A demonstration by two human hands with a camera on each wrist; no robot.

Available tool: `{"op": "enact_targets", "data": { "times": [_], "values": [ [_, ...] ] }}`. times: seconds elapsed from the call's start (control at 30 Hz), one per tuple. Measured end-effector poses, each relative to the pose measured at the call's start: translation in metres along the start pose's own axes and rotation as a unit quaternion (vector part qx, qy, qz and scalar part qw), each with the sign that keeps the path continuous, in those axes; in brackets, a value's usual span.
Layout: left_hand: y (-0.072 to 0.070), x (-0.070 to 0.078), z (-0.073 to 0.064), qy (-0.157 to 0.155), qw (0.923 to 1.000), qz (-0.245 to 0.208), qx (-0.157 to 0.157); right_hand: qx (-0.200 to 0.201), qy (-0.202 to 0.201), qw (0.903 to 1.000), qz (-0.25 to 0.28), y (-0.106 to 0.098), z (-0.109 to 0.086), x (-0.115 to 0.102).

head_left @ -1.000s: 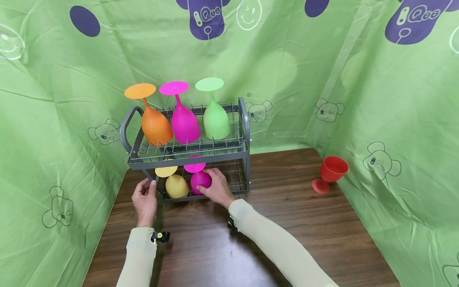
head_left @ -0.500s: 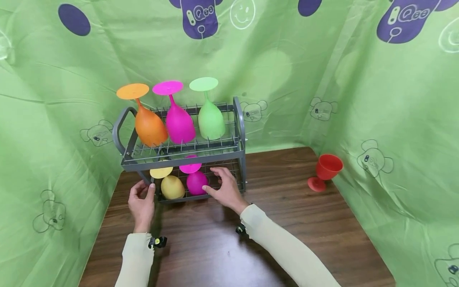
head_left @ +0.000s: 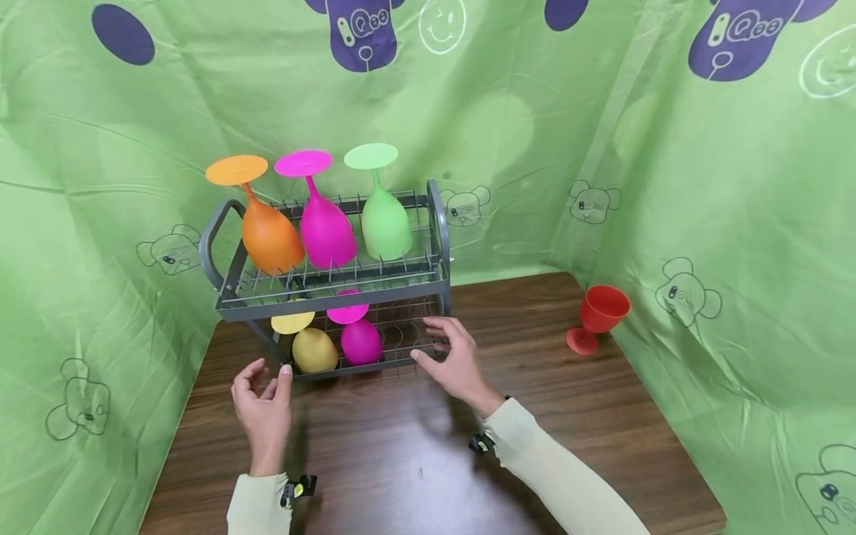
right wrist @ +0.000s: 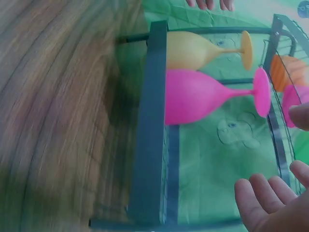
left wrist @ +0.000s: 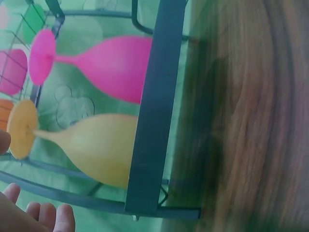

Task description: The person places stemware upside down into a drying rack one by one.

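A yellow wine glass (head_left: 314,351) and a magenta wine glass (head_left: 362,342) stand upside down on the lower tier of a grey two-tier dish rack (head_left: 334,300). My right hand (head_left: 461,365) hovers at the rack's front right corner, fingers spread and holding nothing. Off the front left corner is my left hand (head_left: 263,412), its fingers loosely bent and empty. The left wrist view shows the yellow glass (left wrist: 101,150) beside the magenta one (left wrist: 118,67), both bowls partly behind the front bar. In the right wrist view, fingers (right wrist: 260,193) are apart from the magenta glass (right wrist: 195,96).
On the upper tier, an orange glass (head_left: 270,238), a magenta glass (head_left: 328,234) and a green glass (head_left: 386,227) stand inverted. A red goblet (head_left: 604,308) is upright at the right of the wooden table (head_left: 401,446). Green cloth (head_left: 521,186) hangs around the table.
My right hand has let go of the lower magenta glass and moved right, leaving it inverted on the rack. My left hand has drawn back from the rack's left side toward me.
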State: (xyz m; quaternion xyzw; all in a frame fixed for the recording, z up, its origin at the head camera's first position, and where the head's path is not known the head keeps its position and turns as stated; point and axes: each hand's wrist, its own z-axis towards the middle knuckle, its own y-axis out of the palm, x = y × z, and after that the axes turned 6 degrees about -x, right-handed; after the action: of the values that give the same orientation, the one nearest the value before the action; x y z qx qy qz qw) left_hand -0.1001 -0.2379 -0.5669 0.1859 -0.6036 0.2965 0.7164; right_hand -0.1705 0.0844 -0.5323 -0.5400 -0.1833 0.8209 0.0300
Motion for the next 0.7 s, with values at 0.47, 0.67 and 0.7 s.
{"op": "enact_targets", "data": {
  "times": [0.47,0.67,0.7],
  "values": [
    [0.027,0.032,-0.07,0.083,0.9939,0.024,-0.069,0.08,0.018,0.9959,0.038,-0.054,-0.035,0.0],
    [0.04,0.016,-0.086,0.058,0.9885,0.036,-0.135,0.115,0.035,0.9921,0.036,-0.076,-0.047,0.015],
    [0.041,0.012,-0.088,0.053,0.987,0.043,-0.146,0.125,0.039,0.9908,0.037,-0.08,-0.049,0.018]
  ]
}}
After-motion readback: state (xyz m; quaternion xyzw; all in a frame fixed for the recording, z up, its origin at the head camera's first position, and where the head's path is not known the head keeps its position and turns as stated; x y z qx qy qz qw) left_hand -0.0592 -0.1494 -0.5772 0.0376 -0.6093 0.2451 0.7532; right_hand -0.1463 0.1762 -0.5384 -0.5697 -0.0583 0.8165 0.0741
